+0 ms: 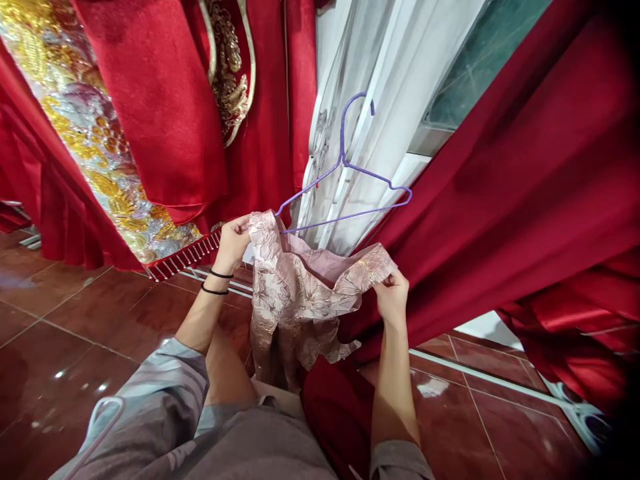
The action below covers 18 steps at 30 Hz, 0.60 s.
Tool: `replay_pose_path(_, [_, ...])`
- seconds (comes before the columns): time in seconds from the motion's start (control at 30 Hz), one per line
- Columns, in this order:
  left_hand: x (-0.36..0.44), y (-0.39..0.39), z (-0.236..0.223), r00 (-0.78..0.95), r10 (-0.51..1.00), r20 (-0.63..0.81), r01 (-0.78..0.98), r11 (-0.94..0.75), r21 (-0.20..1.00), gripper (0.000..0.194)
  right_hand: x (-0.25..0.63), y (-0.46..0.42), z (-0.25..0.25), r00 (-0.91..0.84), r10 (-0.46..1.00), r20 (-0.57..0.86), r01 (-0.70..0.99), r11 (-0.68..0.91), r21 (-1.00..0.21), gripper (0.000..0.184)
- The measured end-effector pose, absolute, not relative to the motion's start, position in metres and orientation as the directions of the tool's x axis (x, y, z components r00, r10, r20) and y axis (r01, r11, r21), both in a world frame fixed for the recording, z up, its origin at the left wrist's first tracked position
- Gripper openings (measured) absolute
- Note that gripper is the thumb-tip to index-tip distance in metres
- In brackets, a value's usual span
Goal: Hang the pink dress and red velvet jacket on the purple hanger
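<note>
A pale pink dress (313,283) with a raised flower pattern hangs in front of me, stretched between both hands. My left hand (235,240) pinches its left shoulder, which sits over one end of a purple hanger (341,163). The other shoulder is off the hanger, held out to the right and lower by my right hand (393,290), whose fingers are closed on its edge. The hanger's right arm is bare, and its hook points up with nothing visible in it. Below, the dress's skirt falls in folds, partly out of sight.
Red gowns hang at the left, one with a gold and silver beaded panel (120,167). A large dark red cloth (500,200) drapes at the right. White garments (395,113) hang behind the hanger. White rack bars (490,377) run low over the brown tiled floor (65,340).
</note>
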<state>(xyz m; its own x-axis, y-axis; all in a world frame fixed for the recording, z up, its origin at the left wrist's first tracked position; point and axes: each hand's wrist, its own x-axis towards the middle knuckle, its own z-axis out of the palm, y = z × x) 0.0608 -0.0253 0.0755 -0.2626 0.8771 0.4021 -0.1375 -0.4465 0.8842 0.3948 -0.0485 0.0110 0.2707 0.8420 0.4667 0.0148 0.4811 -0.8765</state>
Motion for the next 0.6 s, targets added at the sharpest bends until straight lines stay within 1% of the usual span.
replay_pose_path(0.07, [0.059,-0.026,0.076,-0.265,0.883,0.388,-0.109,-0.427,0.898,0.044,0.408,-0.043,0.004,0.348,0.831,0.435,-0.003,0.465,-0.885,0.02])
replay_pose_path(0.13, [0.052,-0.027,0.079,-0.282,0.867,0.412,-0.026,-0.436,0.9,0.038,0.421,-0.035,-0.001,0.393,0.83,0.395,-0.061,0.452,-0.89,0.032])
replay_pose_path(0.17, [0.047,-0.026,0.083,-0.292,0.854,0.431,0.028,-0.443,0.896,0.033,0.427,-0.031,-0.002,0.385,0.843,0.376,-0.104,0.444,-0.89,0.039])
replay_pose_path(0.23, [0.038,-0.025,0.09,-0.309,0.832,0.46,0.121,-0.445,0.887,0.025,0.438,-0.022,-0.001,0.309,0.886,0.345,-0.193,0.413,-0.89,0.049])
replay_pose_path(0.33, [0.028,-0.02,0.1,-0.314,0.832,0.458,0.168,-0.426,0.889,0.018,0.452,-0.006,0.007,0.192,0.923,0.332,-0.284,0.377,-0.882,0.056])
replay_pose_path(0.43, [0.025,-0.015,0.105,-0.3,0.843,0.447,0.129,-0.429,0.894,0.026,0.462,0.015,0.025,0.207,0.918,0.337,-0.336,0.39,-0.857,0.06])
replay_pose_path(0.5, [0.025,-0.013,0.106,-0.287,0.84,0.462,0.094,-0.455,0.886,0.035,0.463,0.03,0.044,0.242,0.903,0.355,-0.345,0.422,-0.838,0.059])
replay_pose_path(0.57, [0.024,-0.01,0.106,-0.273,0.833,0.481,0.076,-0.48,0.874,0.04,0.46,0.043,0.066,0.218,0.883,0.416,-0.3,0.467,-0.832,0.055])
replay_pose_path(0.6, [0.023,-0.009,0.106,-0.268,0.832,0.486,0.07,-0.486,0.871,0.041,0.458,0.048,0.078,0.173,0.872,0.459,-0.255,0.489,-0.834,0.052])
